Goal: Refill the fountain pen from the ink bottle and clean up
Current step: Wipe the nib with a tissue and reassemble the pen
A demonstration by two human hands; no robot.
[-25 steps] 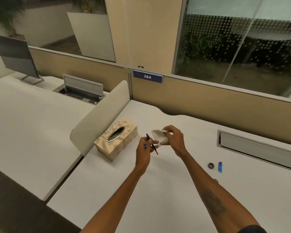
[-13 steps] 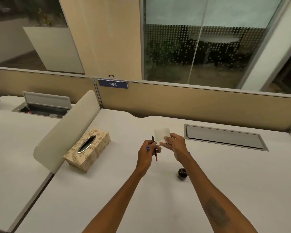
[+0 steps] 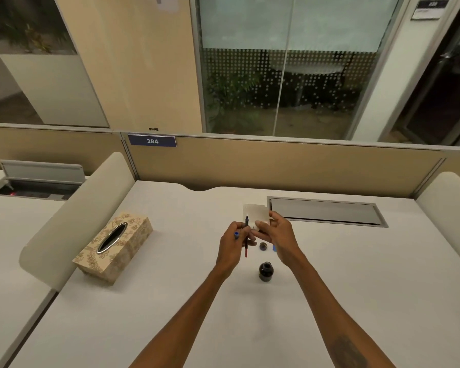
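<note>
Holding the pen section nearly upright, nib up, the left hand pinches it above the worktop, a blue part tucked in the same grasp. At three o'clock of it the right hand grips a folded tissue, raised just behind the nib. Over the last second the tissue has risen toward the tip, so wiping off ink looks like the step in hand. The open ink bottle stands at six o'clock, its cap just beyond. Well off at nine o'clock sits the tissue box.
</note>
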